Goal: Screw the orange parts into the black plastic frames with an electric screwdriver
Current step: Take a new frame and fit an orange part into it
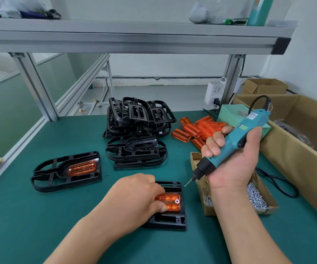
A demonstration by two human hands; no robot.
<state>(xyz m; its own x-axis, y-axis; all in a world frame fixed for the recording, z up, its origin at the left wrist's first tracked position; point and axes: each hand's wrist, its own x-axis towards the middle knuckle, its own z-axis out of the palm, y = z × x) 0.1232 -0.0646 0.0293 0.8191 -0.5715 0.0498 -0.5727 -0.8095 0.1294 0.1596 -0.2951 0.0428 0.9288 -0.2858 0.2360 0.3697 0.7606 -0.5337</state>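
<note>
A black plastic frame [170, 220] lies near the table's front, with an orange part [171, 201] seated in it and a silver screw head showing at the part's right end. My left hand [134, 199] presses on this orange part, covering its left half. My right hand [231, 159] grips a teal electric screwdriver [235, 141], bit pointing down-left, hovering just right of the frame. Another frame holding an orange part [66, 171] lies to the left. A heap of bare black frames [136, 130] sits behind, loose orange parts [197, 130] to its right.
A small cardboard box of silver screws [256, 199] sits under my right wrist. The screwdriver's black cable [279, 183] loops beside it. Large cardboard boxes [296, 130] line the right edge. An aluminium shelf frame [134, 37] spans overhead; a socket strip [214, 93] hangs on the right post.
</note>
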